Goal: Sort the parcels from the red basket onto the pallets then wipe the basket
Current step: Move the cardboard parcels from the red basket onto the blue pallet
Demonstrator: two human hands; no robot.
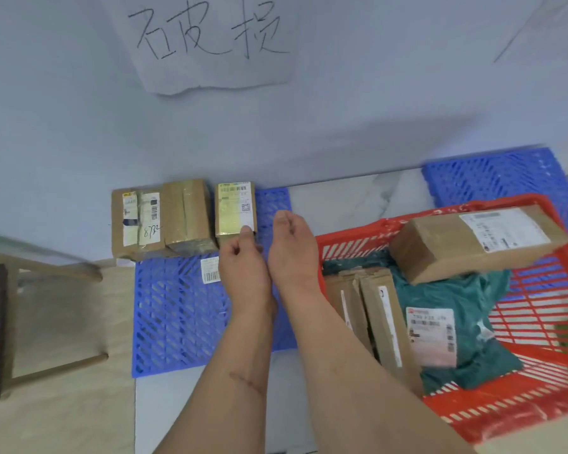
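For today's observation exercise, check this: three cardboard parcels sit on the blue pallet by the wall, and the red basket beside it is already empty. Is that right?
Not quite. The head view shows three cardboard parcels on the blue pallet, but the red basket is not empty: it holds a large box, a green bag and flat cardboard mailers.

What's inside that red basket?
In the red basket: a brown box on top, a green bag beneath it, and two flat cardboard parcels on edge. Anything under them is hidden.
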